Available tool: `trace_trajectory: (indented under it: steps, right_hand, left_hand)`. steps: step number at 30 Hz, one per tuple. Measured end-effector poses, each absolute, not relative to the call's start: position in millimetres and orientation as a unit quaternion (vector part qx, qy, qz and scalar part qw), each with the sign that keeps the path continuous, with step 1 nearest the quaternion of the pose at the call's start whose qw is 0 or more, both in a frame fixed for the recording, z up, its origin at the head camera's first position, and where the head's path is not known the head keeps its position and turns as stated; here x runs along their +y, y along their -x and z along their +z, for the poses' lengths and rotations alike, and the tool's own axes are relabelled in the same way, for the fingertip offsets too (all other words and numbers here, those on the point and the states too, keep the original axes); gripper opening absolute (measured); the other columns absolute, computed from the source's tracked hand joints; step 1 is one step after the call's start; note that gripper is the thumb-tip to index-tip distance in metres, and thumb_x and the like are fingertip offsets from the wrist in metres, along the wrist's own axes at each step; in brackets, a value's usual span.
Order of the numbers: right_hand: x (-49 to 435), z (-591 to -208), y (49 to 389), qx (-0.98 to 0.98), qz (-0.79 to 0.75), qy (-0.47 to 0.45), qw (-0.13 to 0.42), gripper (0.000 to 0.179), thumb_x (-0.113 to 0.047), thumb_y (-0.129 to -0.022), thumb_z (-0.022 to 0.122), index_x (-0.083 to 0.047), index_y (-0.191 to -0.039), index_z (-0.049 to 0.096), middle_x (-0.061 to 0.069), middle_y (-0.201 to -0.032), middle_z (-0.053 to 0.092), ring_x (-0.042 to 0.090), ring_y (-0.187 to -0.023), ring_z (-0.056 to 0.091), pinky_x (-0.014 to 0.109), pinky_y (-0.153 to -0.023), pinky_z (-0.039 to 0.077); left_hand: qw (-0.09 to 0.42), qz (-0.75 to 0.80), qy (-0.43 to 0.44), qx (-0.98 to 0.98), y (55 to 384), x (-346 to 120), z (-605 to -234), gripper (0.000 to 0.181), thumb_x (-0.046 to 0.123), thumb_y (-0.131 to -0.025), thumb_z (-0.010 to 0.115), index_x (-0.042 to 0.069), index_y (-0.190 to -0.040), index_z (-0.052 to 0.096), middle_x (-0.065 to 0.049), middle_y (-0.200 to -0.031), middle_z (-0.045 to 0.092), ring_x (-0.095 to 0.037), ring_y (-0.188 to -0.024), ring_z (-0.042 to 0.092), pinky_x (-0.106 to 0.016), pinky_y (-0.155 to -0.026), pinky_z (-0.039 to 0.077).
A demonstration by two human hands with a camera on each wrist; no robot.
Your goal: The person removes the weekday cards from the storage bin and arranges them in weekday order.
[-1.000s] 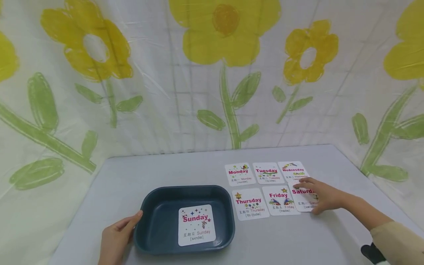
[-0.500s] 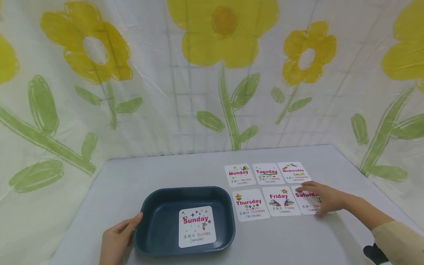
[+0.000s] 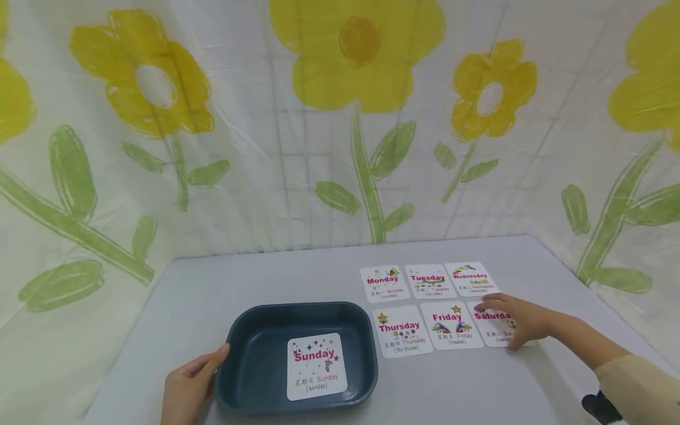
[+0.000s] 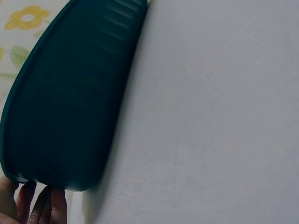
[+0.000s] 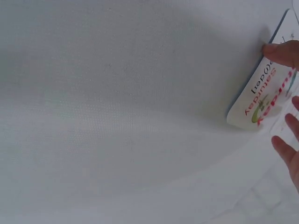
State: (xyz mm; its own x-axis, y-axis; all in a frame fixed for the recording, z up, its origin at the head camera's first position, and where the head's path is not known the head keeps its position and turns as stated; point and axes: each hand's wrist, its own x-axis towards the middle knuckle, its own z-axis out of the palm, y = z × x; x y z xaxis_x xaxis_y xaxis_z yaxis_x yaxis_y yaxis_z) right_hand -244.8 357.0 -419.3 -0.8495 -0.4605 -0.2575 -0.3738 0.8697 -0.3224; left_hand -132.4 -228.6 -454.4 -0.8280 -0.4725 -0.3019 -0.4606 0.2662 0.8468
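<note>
My left hand (image 3: 188,381) grips the left rim of a dark teal rectangular tray (image 3: 249,401); in the left wrist view several fingertips (image 4: 58,205) touch the tray's outer wall. Inside the tray lies a white Sunday card (image 3: 317,366). On the right, my right hand (image 3: 526,320) is over the Saturday card (image 3: 493,332), which lies flat on the table and is partly covered by the hand. The right thumb (image 5: 282,53) touches that card's near edge in the right wrist view, while the other fingers are spread apart beyond it.
Beside the Saturday card lie Friday (image 3: 452,326) and Thursday (image 3: 404,332) cards. Behind them is a row of Monday (image 3: 385,284), Tuesday (image 3: 430,281) and Wednesday (image 3: 471,279) cards. A flower-printed curtain (image 3: 244,206) hangs behind the white table (image 3: 435,389).
The Saturday card has shifted slightly right and toward me, off the Wednesday card's lower edge to lie beside Friday. My right hand moved with it, then stayed. The left hand has not moved.
</note>
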Motion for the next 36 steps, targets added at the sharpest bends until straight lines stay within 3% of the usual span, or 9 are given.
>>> trace_trajectory:
  steps: [7,21,28,36]
  right_hand:
    - [353.0,-419.3,241.8,0.954,-0.13,0.22,0.155,0.081,-0.021,-0.055,0.086,-0.02,-0.128,0.05,0.022,-0.141,0.034,0.053,-0.124,0.029,0.066,-0.086,0.038]
    - [308.3,-399.7,246.5,0.951,-0.096,0.279,0.094,0.057,-0.014,-0.068,0.076,-0.015,-0.122,0.057,0.016,-0.135,0.044,0.042,-0.119,0.044,0.048,-0.083,0.048]
    - [271.5,-393.2,246.1,0.943,-0.09,0.306,0.095,0.055,-0.015,-0.069,0.077,-0.014,-0.12,0.058,0.014,-0.133,0.047,0.038,-0.118,0.047,0.051,-0.09,0.045]
    - [237.6,-389.2,245.3,0.941,-0.09,0.309,0.105,0.052,-0.021,-0.071,0.078,-0.018,-0.12,0.059,0.007,-0.131,0.049,0.03,-0.116,0.05,0.045,-0.086,0.048]
  left_hand:
    - [0.004,-0.524,-0.296,-0.798,132.1,-229.1,-455.6,0.08,0.072,-0.064,0.064,0.003,-0.102,0.07,-0.012,-0.104,0.068,-0.007,-0.074,0.058,-0.023,-0.057,0.048]
    - [0.008,-0.523,-0.306,-0.796,133.2,-228.7,-457.4,0.084,0.076,-0.06,0.064,0.003,-0.101,0.071,-0.008,-0.097,0.07,-0.011,-0.071,0.055,-0.024,-0.055,0.046]
    - [0.023,-0.53,-0.32,-0.785,133.0,-226.9,-457.0,0.082,0.075,-0.058,0.066,0.004,-0.099,0.071,0.002,-0.084,0.068,-0.012,-0.069,0.052,-0.025,-0.053,0.045]
    - [0.024,-0.531,-0.315,-0.786,133.0,-226.3,-455.2,0.081,0.074,-0.06,0.066,0.003,-0.1,0.071,0.002,-0.08,0.067,-0.011,-0.067,0.052,-0.025,-0.053,0.045]
